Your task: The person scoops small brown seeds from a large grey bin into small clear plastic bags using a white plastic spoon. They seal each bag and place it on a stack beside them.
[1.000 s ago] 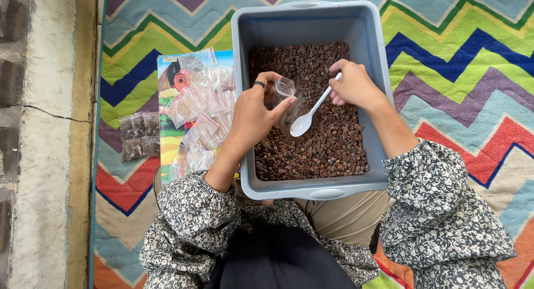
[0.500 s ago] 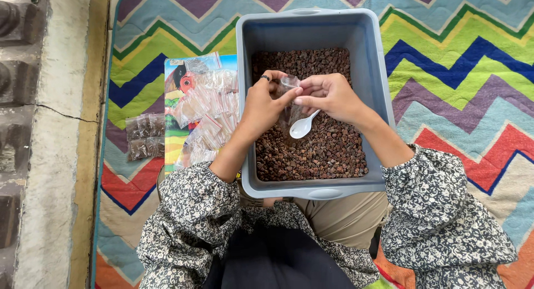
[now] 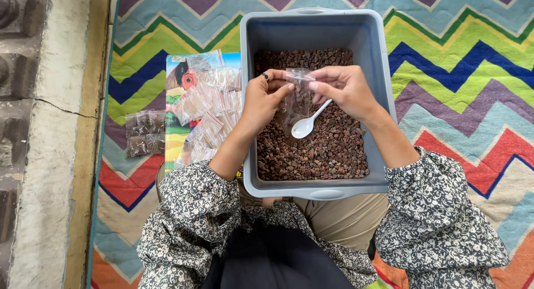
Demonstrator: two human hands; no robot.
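A grey plastic tub [image 3: 378, 55] rests on my lap, filled with small reddish-brown pebbles [image 3: 328, 150]. Over it, both hands pinch a small clear plastic bag [image 3: 298, 97] that holds some pebbles. My left hand [image 3: 266, 100] grips the bag's left top edge; a ring is on one finger. My right hand [image 3: 344, 89] grips the right top edge and also holds a white plastic spoon [image 3: 309, 122], whose bowl hangs just above the pebbles.
A pile of empty clear bags [image 3: 208, 108] lies on a colourful picture book [image 3: 177, 80] left of the tub. Several filled bags [image 3: 143, 133] lie further left on the zigzag-patterned mat [image 3: 456, 66]. A concrete ledge [image 3: 50, 133] borders the mat's left side.
My right hand moved from scooping with the spoon to the bag's top edge. Both hands now pinch the bag together, raised slightly above the pebbles.
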